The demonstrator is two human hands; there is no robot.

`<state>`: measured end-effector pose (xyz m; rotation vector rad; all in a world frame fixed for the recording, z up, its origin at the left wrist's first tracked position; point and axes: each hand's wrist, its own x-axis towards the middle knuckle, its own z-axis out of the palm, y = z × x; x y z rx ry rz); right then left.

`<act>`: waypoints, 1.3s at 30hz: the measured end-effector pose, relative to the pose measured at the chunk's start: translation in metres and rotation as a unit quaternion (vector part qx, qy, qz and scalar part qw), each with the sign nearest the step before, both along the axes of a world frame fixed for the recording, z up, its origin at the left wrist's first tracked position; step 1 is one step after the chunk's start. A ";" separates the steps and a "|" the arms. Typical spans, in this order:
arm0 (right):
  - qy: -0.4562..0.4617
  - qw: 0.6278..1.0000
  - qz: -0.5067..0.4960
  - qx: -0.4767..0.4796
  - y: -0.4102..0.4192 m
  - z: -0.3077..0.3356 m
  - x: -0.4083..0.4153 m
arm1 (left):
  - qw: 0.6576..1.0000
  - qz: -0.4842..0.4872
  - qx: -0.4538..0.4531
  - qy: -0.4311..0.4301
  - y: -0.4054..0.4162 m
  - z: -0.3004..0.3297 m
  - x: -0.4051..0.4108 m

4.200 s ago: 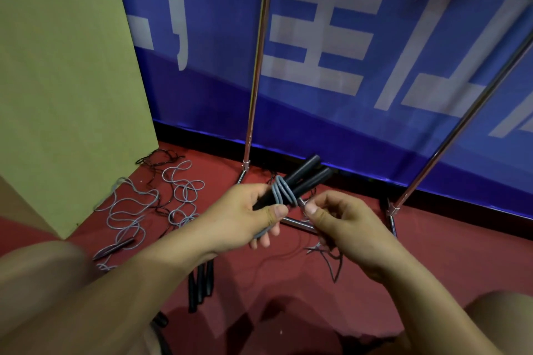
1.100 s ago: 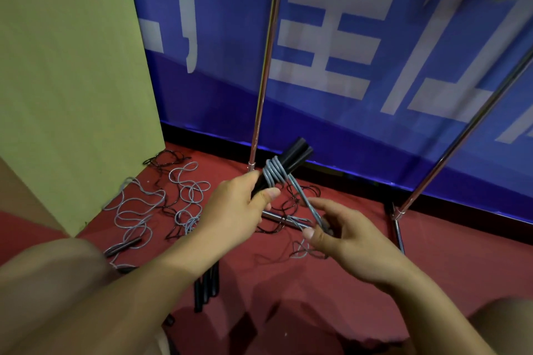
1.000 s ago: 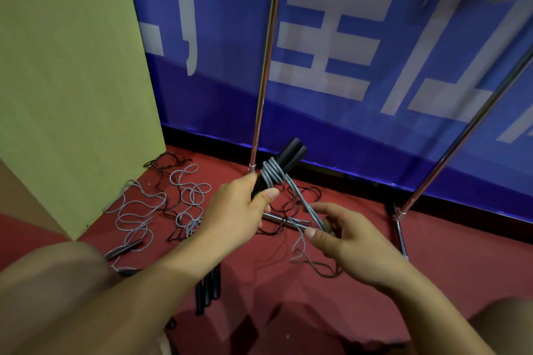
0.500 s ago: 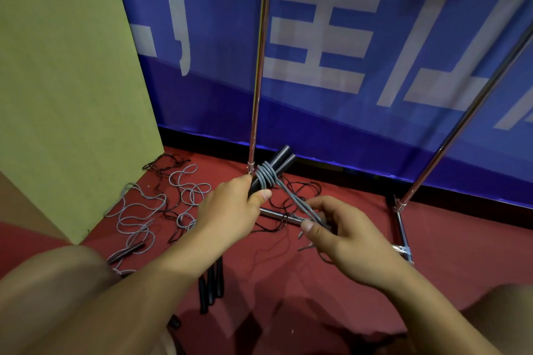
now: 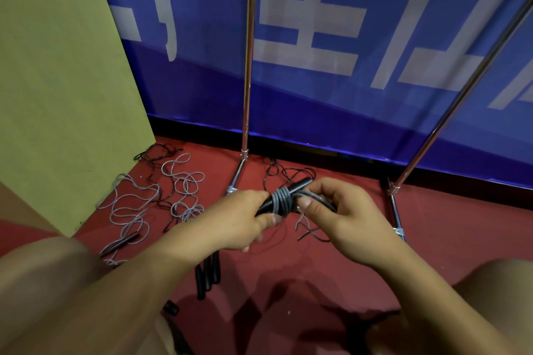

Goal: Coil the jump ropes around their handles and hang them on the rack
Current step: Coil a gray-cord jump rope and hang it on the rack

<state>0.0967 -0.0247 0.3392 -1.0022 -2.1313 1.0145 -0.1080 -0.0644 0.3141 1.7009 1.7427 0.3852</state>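
Head view, frame center: left hand (image 5: 239,222) clenches the handles (image 5: 294,189) steady so the right hand (image 5: 343,216), pinching the gray rope (image 5: 281,200), can wind tight.

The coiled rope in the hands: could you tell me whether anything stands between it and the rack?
Nothing visible does. The left hand grips the handles, the right hand pinches the grey rope, and open air lies between them and the rack poles; its hanging bar is out of view.

Single head-worn camera, facing forward and down, close above both hands; red floor (image 5: 432,239) at 6 o'clock, blue banner (image 5: 331,95) at 12 o'clock.
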 end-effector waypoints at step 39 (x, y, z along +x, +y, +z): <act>0.151 0.945 -0.052 -0.286 0.019 0.014 0.011 | 0.967 -0.163 -0.022 -0.195 -0.019 0.013 0.010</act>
